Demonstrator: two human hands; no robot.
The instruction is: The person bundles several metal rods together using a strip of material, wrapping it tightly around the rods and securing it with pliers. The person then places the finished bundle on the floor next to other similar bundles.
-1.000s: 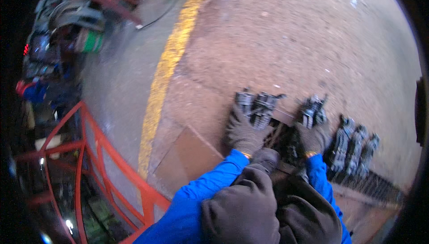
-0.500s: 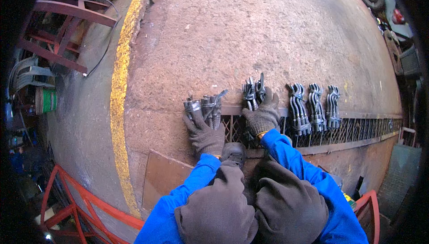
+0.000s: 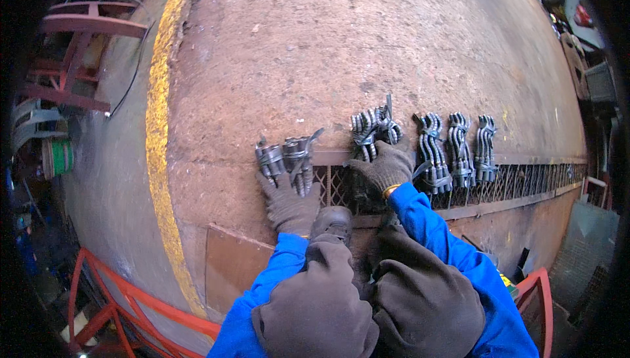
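Note:
Grey knit gloves cover both hands. My right hand point(image 3: 386, 166) is closed around the lower part of a bundle of ribbed metal bars point(image 3: 367, 125), bound with dark strips, at the near edge of the concrete. Its fingertips are partly hidden behind the bars. My left hand point(image 3: 290, 204) rests with fingers stretched out at the near ends of another tied pair of bundles point(image 3: 287, 156), touching them. To the right, three similar bundles of bent bars point(image 3: 433, 151), point(image 3: 461, 148), point(image 3: 485, 148) lie side by side, reaching over the drain grating.
A metal drain grating point(image 3: 525, 177) runs rightward in front of my boot point(image 3: 333, 220). A yellow painted line point(image 3: 157, 128) crosses the floor at left. Red metal frames stand at left point(image 3: 92, 23) and near left point(image 3: 144, 309). A brown board point(image 3: 233, 266) lies by my left arm.
My left hand has slid back toward me, its fingers lower on the left bundles. The bundle in my right hand has turned, showing more of its ribbed bars. The view has shifted slightly.

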